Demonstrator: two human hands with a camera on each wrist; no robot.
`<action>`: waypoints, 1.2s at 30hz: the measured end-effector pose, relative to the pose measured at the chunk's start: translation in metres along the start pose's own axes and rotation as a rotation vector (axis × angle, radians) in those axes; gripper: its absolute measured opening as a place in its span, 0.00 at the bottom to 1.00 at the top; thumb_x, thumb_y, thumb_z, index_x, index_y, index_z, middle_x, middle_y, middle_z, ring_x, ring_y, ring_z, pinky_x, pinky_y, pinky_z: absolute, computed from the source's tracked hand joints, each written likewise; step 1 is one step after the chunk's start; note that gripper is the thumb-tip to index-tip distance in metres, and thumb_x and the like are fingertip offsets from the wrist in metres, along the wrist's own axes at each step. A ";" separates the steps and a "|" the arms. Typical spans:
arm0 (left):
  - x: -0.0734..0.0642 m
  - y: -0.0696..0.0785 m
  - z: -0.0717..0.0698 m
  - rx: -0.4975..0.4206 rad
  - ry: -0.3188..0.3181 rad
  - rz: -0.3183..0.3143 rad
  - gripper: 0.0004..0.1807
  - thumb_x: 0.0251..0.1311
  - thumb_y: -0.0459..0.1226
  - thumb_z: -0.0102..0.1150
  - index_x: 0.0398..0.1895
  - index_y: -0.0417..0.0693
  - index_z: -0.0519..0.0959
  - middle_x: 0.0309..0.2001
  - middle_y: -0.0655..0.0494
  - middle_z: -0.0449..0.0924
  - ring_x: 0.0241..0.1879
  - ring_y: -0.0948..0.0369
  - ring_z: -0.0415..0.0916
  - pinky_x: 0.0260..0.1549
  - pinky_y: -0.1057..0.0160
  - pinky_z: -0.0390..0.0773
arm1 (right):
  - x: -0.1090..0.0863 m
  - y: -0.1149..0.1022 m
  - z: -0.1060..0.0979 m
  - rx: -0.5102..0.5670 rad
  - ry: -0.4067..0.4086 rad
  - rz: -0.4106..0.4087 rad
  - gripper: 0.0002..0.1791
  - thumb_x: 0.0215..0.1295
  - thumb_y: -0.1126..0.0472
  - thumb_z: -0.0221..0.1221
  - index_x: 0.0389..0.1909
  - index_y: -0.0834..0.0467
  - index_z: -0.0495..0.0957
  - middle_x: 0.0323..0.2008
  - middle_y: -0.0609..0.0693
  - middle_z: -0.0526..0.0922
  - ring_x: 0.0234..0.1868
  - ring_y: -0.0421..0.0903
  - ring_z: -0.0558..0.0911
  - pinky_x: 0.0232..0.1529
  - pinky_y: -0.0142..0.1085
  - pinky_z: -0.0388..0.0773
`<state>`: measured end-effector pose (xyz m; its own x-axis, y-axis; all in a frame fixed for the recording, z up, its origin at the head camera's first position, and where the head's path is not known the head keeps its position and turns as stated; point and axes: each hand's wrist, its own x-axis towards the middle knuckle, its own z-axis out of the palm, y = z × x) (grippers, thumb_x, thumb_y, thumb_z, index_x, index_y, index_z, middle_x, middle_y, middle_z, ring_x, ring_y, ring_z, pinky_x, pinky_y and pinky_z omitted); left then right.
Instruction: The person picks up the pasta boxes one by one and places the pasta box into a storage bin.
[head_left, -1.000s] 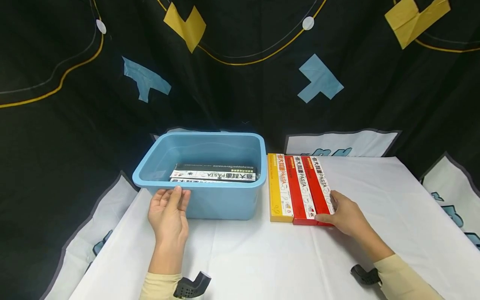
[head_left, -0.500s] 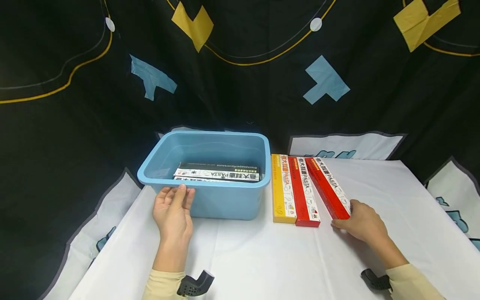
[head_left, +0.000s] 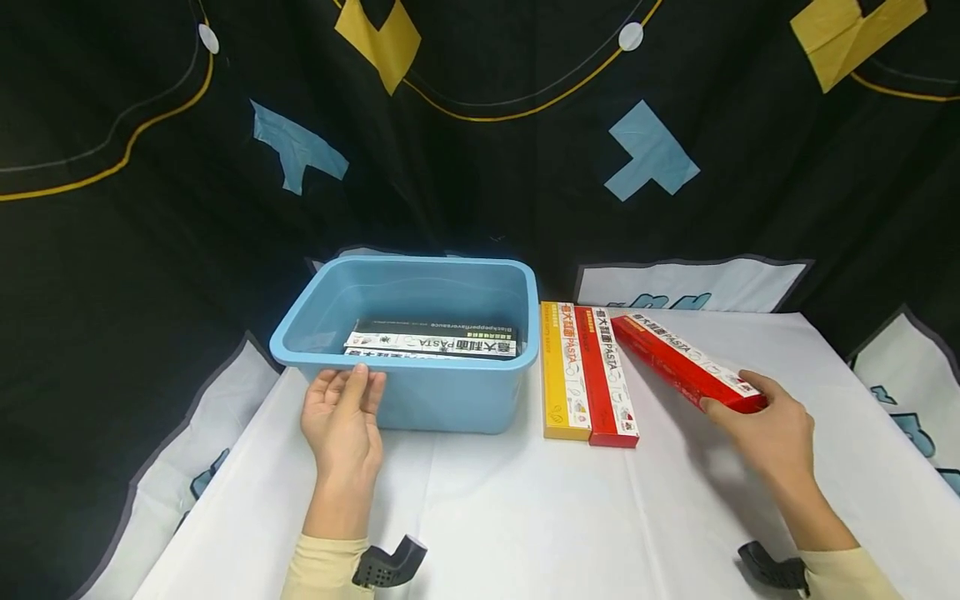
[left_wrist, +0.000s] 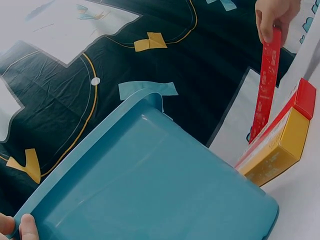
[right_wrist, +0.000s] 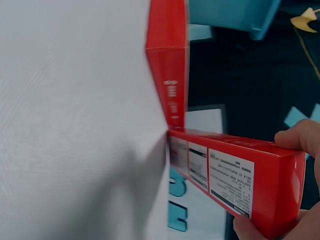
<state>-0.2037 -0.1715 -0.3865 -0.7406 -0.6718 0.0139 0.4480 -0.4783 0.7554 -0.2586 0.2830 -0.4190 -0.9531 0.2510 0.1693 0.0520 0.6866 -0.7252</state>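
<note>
My left hand point(head_left: 342, 433) holds the front rim of a blue plastic tub point(head_left: 442, 400), thumb on the outside wall just under the lip. Inside the tub lie black-and-white pasta boxes point(head_left: 435, 342). With my right hand point(head_left: 772, 429) I grip the near end of a red pasta box point(head_left: 682, 362) between thumb and fingers. That end is raised off the cloth, and the box slants with its far end low, near the other boxes. In the right wrist view its underside label point(right_wrist: 231, 181) shows. A second red pasta box point(head_left: 607, 375) and a yellow pasta box point(head_left: 564, 371) lie side by side.
A white cloth point(head_left: 525, 517) covers the table. Behind it hangs a black curtain point(head_left: 487, 183) with yellow and blue shapes. The two flat boxes stand close to the tub's right side. Each wrist wears a small black camera point(head_left: 390, 562).
My right hand has pulled the rightmost red pasta box away from the row, swung its near end to the right and lifted it. My left hand stays at the tub's rim.
</note>
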 end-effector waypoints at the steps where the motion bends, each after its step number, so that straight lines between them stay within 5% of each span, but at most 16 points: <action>1: 0.000 0.000 0.000 0.003 -0.001 -0.001 0.22 0.56 0.30 0.68 0.50 0.39 0.68 0.44 0.45 0.73 0.39 0.58 0.81 0.50 0.58 0.82 | -0.002 -0.001 -0.003 0.010 0.018 0.010 0.44 0.58 0.41 0.64 0.70 0.60 0.64 0.63 0.68 0.69 0.60 0.65 0.66 0.44 0.55 0.84; 6: -0.002 0.002 -0.001 0.019 -0.001 -0.012 0.23 0.57 0.31 0.68 0.51 0.39 0.67 0.47 0.44 0.73 0.42 0.57 0.81 0.50 0.59 0.82 | -0.013 -0.005 -0.017 0.058 0.051 0.050 0.43 0.57 0.41 0.67 0.70 0.56 0.65 0.64 0.66 0.68 0.62 0.63 0.63 0.26 0.25 0.78; 8: -0.002 0.001 -0.001 0.017 -0.003 -0.012 0.23 0.57 0.31 0.68 0.51 0.39 0.67 0.47 0.44 0.73 0.42 0.57 0.81 0.51 0.59 0.82 | -0.017 -0.007 -0.022 0.093 0.054 0.087 0.44 0.56 0.41 0.67 0.71 0.54 0.64 0.65 0.65 0.67 0.63 0.63 0.61 0.23 0.21 0.75; 13: -0.001 0.000 -0.001 0.021 -0.004 -0.008 0.22 0.57 0.31 0.68 0.51 0.39 0.67 0.47 0.44 0.74 0.42 0.58 0.82 0.50 0.59 0.82 | -0.026 -0.015 -0.030 0.182 0.065 0.159 0.44 0.56 0.41 0.68 0.72 0.47 0.64 0.68 0.60 0.65 0.64 0.60 0.62 0.24 0.19 0.77; 23: -0.002 0.000 -0.002 0.034 -0.005 -0.032 0.23 0.58 0.31 0.67 0.51 0.40 0.66 0.48 0.44 0.72 0.43 0.58 0.81 0.51 0.60 0.82 | -0.043 -0.034 -0.041 0.247 0.073 0.036 0.39 0.54 0.48 0.72 0.68 0.47 0.70 0.63 0.55 0.70 0.43 0.34 0.76 0.31 0.19 0.81; 29: 0.000 -0.001 -0.002 0.023 -0.010 -0.037 0.23 0.57 0.31 0.68 0.51 0.40 0.67 0.48 0.44 0.72 0.43 0.57 0.81 0.51 0.59 0.82 | -0.054 -0.050 -0.040 0.362 0.117 -0.002 0.38 0.52 0.58 0.74 0.66 0.48 0.72 0.58 0.47 0.74 0.41 0.35 0.80 0.33 0.19 0.82; 36: 0.000 0.001 -0.003 0.005 -0.007 -0.046 0.22 0.57 0.30 0.68 0.50 0.40 0.68 0.48 0.44 0.73 0.41 0.58 0.81 0.50 0.59 0.82 | -0.051 -0.071 -0.036 0.478 0.132 -0.027 0.38 0.50 0.64 0.75 0.65 0.49 0.73 0.60 0.51 0.72 0.49 0.40 0.77 0.37 0.20 0.81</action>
<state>-0.2013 -0.1737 -0.3877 -0.7636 -0.6454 -0.0161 0.4113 -0.5055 0.7585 -0.2025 0.2459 -0.3522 -0.9046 0.3429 0.2533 -0.1446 0.3120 -0.9390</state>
